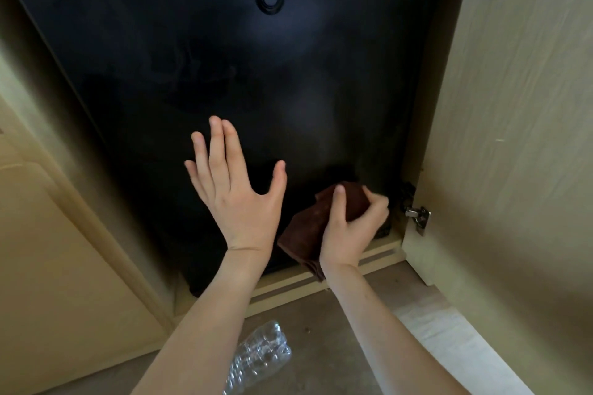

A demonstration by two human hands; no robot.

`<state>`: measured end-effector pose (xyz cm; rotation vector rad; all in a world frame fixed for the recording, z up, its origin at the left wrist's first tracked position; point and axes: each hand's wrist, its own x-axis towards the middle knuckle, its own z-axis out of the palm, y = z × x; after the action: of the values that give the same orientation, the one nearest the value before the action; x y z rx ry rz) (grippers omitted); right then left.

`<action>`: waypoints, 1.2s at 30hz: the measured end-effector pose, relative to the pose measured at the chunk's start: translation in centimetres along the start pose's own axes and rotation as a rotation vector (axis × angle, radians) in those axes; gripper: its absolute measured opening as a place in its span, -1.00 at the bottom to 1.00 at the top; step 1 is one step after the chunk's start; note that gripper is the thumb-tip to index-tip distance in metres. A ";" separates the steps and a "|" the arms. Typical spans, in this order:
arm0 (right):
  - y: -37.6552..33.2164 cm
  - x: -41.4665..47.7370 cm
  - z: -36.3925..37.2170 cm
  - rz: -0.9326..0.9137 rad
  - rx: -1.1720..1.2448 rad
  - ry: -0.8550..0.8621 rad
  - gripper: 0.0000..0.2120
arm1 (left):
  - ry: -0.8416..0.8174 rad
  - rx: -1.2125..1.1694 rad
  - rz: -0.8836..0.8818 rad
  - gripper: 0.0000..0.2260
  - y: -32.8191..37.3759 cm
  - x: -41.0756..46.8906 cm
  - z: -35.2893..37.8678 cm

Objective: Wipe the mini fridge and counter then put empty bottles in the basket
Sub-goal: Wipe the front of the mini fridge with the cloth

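Observation:
A glossy black mini fridge fills the cabinet opening in front of me, with a round lock near the top of its door. My left hand is spread flat with fingers apart against the lower part of the door and holds nothing. My right hand grips a folded dark brown cloth and presses it on the door's lower right corner. A crushed clear plastic bottle lies on the floor between my forearms.
The beige cabinet door stands swung open at the right, with metal hinges at its top and bottom. A beige cabinet panel runs along the left. The cabinet's base ledge sits under the fridge, with brown floor below it.

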<state>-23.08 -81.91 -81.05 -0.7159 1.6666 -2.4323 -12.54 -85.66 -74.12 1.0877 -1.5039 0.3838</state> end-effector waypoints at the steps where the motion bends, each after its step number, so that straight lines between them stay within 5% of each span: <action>1: -1.1 0.7 0.5 -0.061 0.011 -0.024 -0.74 | 0.005 0.001 -0.005 -0.25 0.1 -0.2 0.3; 6: -1.1 1.9 0.1 -0.231 -0.032 -0.134 -0.73 | 0.024 0.018 -0.021 -0.23 0.1 -0.3 0.9; 13: 3.4 0.2 -2.4 0.034 -0.123 -0.063 -0.71 | 0.019 0.023 -0.048 -0.25 0.8 -0.1 0.6; 22: -2.7 4.5 0.5 -0.257 0.057 -0.032 -0.72 | 0.064 -0.016 -0.086 -0.18 2.3 -0.1 1.5; 29: 1.0 3.5 -1.9 0.019 -0.033 0.012 -0.75 | 0.060 -0.021 -0.095 -0.19 2.4 0.0 1.3; 36: -7.1 9.0 1.4 -0.270 0.068 0.100 -0.72 | 0.051 -0.014 -0.098 -0.19 2.5 -0.1 1.3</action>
<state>-29.20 -83.42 -71.37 -0.8741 1.6047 -2.7349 -15.33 -85.34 -73.72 1.1277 -1.4003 0.3299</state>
